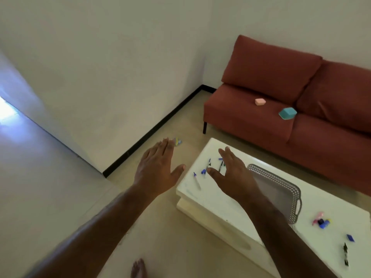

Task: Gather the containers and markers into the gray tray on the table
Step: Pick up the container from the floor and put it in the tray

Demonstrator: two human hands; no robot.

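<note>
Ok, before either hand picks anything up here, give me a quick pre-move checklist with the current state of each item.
1. Both hands free: ok. Left hand and right hand are open and hold nothing.
2. Gray tray on the white table, with room: ok, it looks empty.
3. Markers within reach: ok, scattered just beneath the right hand.
4. Containers located: ok, but not at hand. The pink container and teal container lie on the red sofa.
5. Small items right of the tray: cannot tell what they are.
</note>
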